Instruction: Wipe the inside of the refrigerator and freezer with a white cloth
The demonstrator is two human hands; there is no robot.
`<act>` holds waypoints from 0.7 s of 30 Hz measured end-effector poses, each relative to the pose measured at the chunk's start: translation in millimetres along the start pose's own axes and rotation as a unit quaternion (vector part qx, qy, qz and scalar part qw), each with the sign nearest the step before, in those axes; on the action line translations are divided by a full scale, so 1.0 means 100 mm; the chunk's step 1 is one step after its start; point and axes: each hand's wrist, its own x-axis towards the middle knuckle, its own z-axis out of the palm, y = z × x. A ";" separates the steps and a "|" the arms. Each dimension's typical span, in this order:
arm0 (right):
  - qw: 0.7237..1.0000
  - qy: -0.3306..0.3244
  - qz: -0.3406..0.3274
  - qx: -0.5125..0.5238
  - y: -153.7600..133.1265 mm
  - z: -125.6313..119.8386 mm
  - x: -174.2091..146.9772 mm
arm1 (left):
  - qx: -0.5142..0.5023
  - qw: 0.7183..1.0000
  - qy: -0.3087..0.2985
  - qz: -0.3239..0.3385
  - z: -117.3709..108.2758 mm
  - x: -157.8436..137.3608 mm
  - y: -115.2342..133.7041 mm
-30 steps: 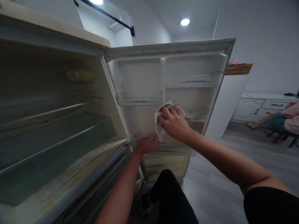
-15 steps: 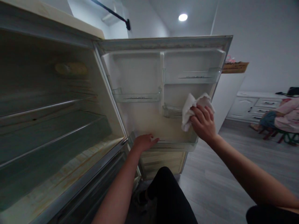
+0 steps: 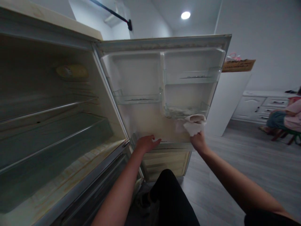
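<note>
A crumpled white cloth [image 3: 195, 124] is gripped in my right hand [image 3: 198, 141], whose fingers are closed on its lower part. The cloth is just under the middle right door shelf [image 3: 185, 111], in front of the inner face of the open fridge door [image 3: 138, 67]. My left hand [image 3: 146, 143] lies at the left part of the bottom door shelf [image 3: 174, 146], with thumb and forefinger apart and no object between them. Its other fingers are partly hidden. Clear plastic shelves also sit higher up, one being the upper left shelf [image 3: 138, 99].
On the left stands the fridge compartment [image 3: 94, 75] with glass shelves [image 3: 54, 108], brown-stained surfaces and a yellowish package [image 3: 72, 71]. A cardboard box [image 3: 240, 65] sits on a white cabinet [image 3: 231, 97] behind the door. A person [image 3: 291, 116] sits at far right.
My right hand has moved down and slightly left with the cloth, from beside the middle right shelf to below it. My left hand has stayed at the bottom shelf.
</note>
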 end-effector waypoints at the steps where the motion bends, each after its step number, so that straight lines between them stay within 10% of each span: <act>1: 0.998 0.019 0.036 0.046 -0.05 0.13 0.01 | 0.001 1.000 -0.005 -0.002 0.00 0.00 0.00; 8: 0.892 0.020 0.189 0.409 -0.60 0.80 0.21 | -0.007 1.000 0.007 -0.004 0.04 0.03 -0.02; 11: 0.799 0.098 0.229 0.547 -0.71 0.73 0.31 | -0.011 1.000 0.006 -0.009 0.05 0.02 -0.03; 15: 0.748 0.263 0.246 0.557 -0.52 0.32 0.37 | -0.017 1.000 0.017 0.002 0.05 0.01 -0.04; 18: 0.766 0.314 0.238 0.507 -0.30 0.01 0.31 | -0.021 0.999 0.042 0.007 0.05 0.00 -0.02; 21: 0.871 0.288 0.234 0.322 -0.16 -0.13 0.11 | -0.025 0.995 0.100 0.006 0.09 -0.04 0.00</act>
